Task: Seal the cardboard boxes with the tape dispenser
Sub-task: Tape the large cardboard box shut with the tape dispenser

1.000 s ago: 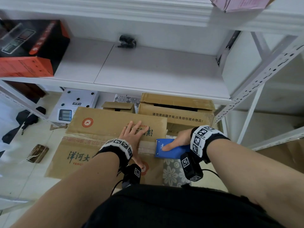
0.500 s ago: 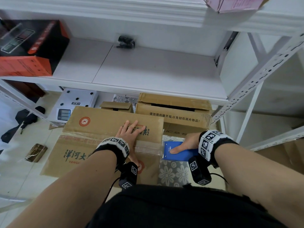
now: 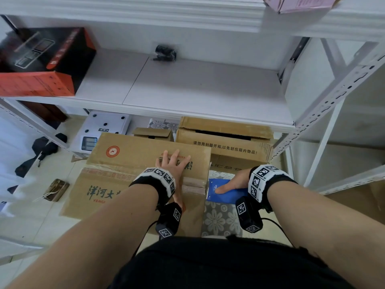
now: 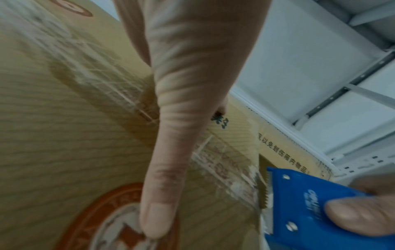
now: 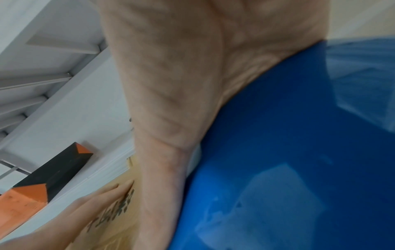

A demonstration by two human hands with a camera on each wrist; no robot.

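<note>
A large brown cardboard box [image 3: 133, 163] with green lettering lies on the floor below the shelf, clear tape [image 3: 192, 185] running along its middle seam to the right edge. My left hand [image 3: 174, 165] lies flat on the box top, fingers spread, thumb [image 4: 158, 211] stretched over the red round logo. My right hand [image 3: 233, 183] grips the blue tape dispenser [image 3: 224, 192] just off the box's right edge, thumb on top. Its toothed blade [image 4: 265, 191] sits at the box edge where the tape ends.
A second cardboard box [image 3: 225, 142] with black print stands behind on the right, a small box [image 3: 153, 133] beside it. A white scale [image 3: 103, 130] lies at the left. The white shelf [image 3: 198, 94] overhangs the boxes; its upright [image 3: 325, 101] stands at the right.
My right hand has drawn the dispenser rightward along the seam, from over the box top to just past its right edge. My left hand has stayed flat on the box.
</note>
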